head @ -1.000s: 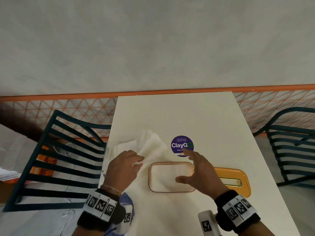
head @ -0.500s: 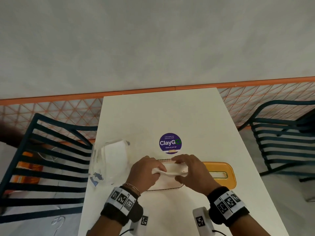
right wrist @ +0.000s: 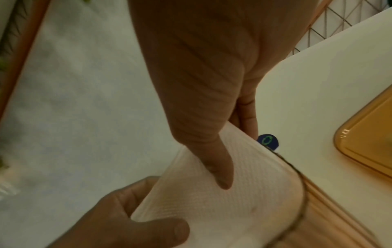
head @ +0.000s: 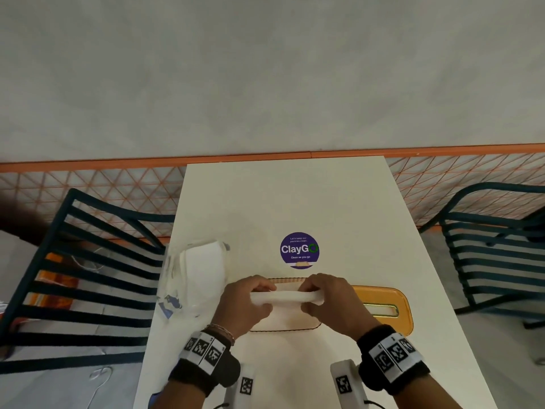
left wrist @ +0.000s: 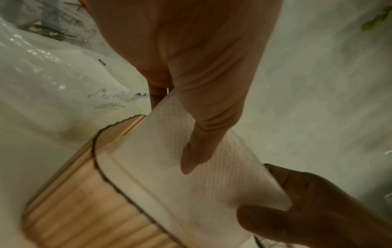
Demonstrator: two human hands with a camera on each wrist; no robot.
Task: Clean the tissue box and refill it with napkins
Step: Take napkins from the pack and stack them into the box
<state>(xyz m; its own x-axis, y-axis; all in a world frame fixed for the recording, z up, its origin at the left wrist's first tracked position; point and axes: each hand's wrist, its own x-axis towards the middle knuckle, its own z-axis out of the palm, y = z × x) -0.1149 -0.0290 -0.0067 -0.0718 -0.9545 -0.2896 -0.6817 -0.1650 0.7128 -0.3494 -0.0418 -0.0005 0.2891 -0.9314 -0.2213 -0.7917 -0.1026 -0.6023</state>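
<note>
From the head camera, low in the middle of the frame, the left hand (head: 246, 305) and the right hand (head: 333, 304) each grip one end of a stack of white napkins (head: 284, 297), fingers curled over the far edge and thumbs under the near one. The stack hangs directly above the open tissue box (head: 283, 324), whose ribbed rim shows behind and below the hands. Just right of the box lies its amber lid (head: 389, 309), flat on the white table (head: 295, 202), slot facing up. Left of the hands, at the table's edge, sits a clear plastic pack of napkins (head: 196, 276). A round purple sticker (head: 299, 250) is on the table just beyond the box. Dark slatted chairs (head: 88, 276) stand at both sides of the frame.

In the left wrist view the left thumb (left wrist: 199, 147) presses on the napkins (left wrist: 191, 176) at centre, and the right hand (left wrist: 318, 209) clasps the far end at lower right. The box (left wrist: 84, 201) fills the lower left, with the plastic pack (left wrist: 42, 75) in the upper left.

In the right wrist view the right thumb (right wrist: 218, 167) lies on the napkins (right wrist: 244, 198) and the left hand (right wrist: 118, 223) pinches the other end at lower left. The box wall (right wrist: 331, 218) is at lower right, the lid (right wrist: 369, 146) at the right edge.
</note>
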